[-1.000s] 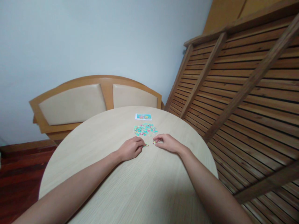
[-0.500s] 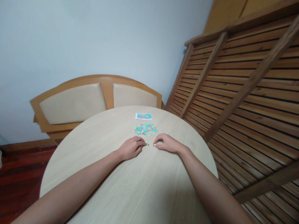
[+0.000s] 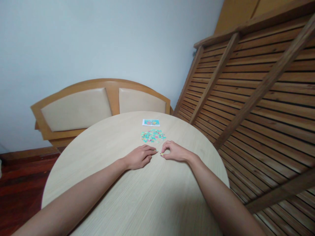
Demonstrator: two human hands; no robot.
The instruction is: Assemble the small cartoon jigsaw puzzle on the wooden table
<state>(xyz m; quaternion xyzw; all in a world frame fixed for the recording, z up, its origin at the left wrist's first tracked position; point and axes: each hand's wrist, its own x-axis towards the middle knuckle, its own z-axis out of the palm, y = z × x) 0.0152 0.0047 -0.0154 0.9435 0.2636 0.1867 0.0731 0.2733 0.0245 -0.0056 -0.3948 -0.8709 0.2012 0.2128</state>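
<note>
Yellow pc (image 3: 161, 154): R hand (image 3: 176, 151) clamped on it; prob. light, stiff; hold edges.
L hand (image 3: 139, 157): at 2nd pc (image 3: 157, 151), grip unclear.

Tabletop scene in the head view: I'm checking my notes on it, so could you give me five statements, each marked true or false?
1. The picture card lies beyond the loose pile of small pieces, as seen from the person. True.
2. The left hand is raised high above the table. False: it is down at the table, its fingers reaching to a small piece.
3. The right hand has a small yellowish piece at the tips of its thumb and index finger. True.
4. The pile is all one colour. False: it is largely turquoise, with pink and yellow mixed in.
5. The slatted wooden panel stands on the right side of the view. True.
</note>
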